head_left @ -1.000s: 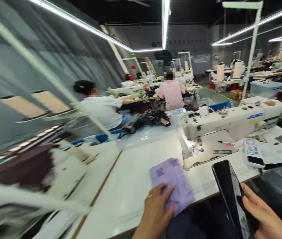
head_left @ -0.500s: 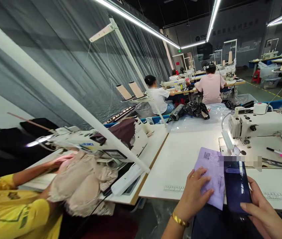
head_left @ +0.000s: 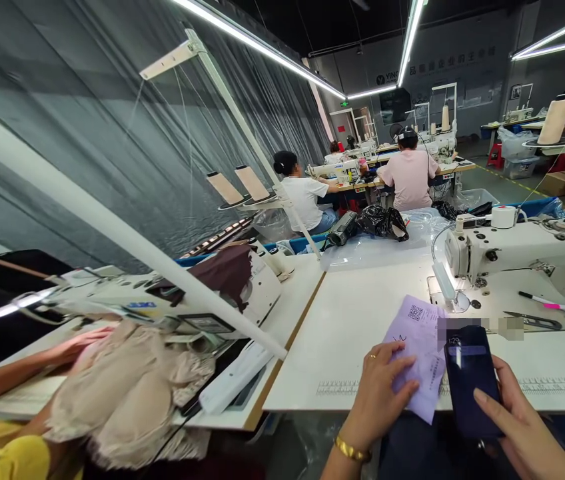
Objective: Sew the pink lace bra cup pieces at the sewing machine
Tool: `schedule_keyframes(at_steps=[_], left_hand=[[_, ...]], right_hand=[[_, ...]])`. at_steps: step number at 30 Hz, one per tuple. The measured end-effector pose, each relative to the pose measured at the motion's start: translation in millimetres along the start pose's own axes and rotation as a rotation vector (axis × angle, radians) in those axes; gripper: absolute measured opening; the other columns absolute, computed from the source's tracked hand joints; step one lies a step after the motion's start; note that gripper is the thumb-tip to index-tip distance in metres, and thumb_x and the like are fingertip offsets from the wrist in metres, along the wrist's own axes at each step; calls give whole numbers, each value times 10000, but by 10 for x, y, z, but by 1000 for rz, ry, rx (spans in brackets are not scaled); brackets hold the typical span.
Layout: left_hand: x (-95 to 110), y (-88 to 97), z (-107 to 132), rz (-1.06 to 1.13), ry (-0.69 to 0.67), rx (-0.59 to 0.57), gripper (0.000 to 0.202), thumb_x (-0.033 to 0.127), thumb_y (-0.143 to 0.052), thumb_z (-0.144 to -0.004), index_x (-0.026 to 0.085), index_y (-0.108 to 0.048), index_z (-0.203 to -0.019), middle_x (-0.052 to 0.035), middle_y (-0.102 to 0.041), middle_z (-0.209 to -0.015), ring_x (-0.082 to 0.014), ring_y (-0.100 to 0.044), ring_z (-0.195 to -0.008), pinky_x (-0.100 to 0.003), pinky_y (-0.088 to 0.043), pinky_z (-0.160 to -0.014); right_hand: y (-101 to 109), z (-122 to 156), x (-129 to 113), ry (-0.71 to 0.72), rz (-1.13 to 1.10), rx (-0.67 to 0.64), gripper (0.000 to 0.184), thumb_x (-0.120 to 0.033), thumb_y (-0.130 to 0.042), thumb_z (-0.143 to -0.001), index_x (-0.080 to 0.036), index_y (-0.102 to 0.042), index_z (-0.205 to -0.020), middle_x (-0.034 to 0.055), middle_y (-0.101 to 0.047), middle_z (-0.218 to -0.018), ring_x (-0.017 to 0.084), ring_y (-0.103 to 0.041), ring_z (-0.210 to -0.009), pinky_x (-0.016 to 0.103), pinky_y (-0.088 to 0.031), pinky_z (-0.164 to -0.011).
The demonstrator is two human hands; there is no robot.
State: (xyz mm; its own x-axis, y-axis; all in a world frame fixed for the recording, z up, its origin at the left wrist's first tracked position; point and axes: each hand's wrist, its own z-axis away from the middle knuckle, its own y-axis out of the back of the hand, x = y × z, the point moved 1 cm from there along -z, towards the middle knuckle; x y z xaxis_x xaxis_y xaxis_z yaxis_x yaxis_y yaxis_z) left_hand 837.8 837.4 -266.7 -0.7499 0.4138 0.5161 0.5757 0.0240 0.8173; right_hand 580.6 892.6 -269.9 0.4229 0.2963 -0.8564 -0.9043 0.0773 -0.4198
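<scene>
A purple paper slip (head_left: 425, 363) with a QR code and printed text lies at the table's front edge, its lower corner reaching past the edge. Across its left side rests my left hand (head_left: 385, 383), fingers apart and on top of the paper; a ring and a gold bracelet show on it. My right hand (head_left: 517, 413) is closed around a dark smartphone (head_left: 471, 383), thumb over its lower screen. The phone stands beside the slip's right side, its lit screen showing the time. A blurred patch covers the area just above the phone.
A white sewing machine (head_left: 527, 250) stands behind the phone, with a pen (head_left: 542, 300) and thread snips (head_left: 532, 320) near it. On the left, a co-worker's arm (head_left: 22, 370) reaches to beige lace-edged cups (head_left: 127, 393). A white pole (head_left: 162, 260) slants across the view.
The view has turned slightly right, so the left machine and co-worker slide leftward. The phone screen now shows the time, and handwriting appears on the slip above my left fingers.
</scene>
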Motion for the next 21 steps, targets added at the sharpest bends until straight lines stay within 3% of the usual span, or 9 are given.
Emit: schedule_keyframes(at_steps=[5,11,16,21], left_hand=[[26,-13,-8,-2,-46,17,357,258,-836,-853,323,-778,-1199,-81,-710,-1366,-346,-655,-1281,-558,-583,-1063],[28,-19,-10,4,-93,-11,338,246,-821,-857,308,-784,-1187,-79,-717,-1374,-340,-654,-1292,-564,-567,-1085],[26,-20,-40,16,-106,-36,317,251,-791,-886,293,-782,-1200,-80,-709,-1394,-331,-647,-1304,-561,-546,-1096],[21,-24,-58,15,-107,-44,313,269,-797,-895,296,-780,-1206,-78,-704,-1398,-328,-638,-1310,-550,-543,-1078]], right_hand=[[-111,209,-111,-9,-118,37,691,-602,-821,-881,-414,-512,-1469,38,-621,-1505,306,-655,-1263,458,-579,-1010],[-69,459,-164,-73,-281,-73,846,-509,-809,-897,-419,-318,-1580,91,-641,-1469,373,-622,-1340,575,-548,-1008],[55,495,-142,-51,-212,-81,922,-419,-851,-863,-387,-282,-1588,122,-676,-1406,363,-620,-1332,401,-559,-814],[72,430,-129,13,-96,-4,956,-470,-911,-828,-348,-321,-1571,93,-753,-1144,283,-703,-968,317,-507,-649]])
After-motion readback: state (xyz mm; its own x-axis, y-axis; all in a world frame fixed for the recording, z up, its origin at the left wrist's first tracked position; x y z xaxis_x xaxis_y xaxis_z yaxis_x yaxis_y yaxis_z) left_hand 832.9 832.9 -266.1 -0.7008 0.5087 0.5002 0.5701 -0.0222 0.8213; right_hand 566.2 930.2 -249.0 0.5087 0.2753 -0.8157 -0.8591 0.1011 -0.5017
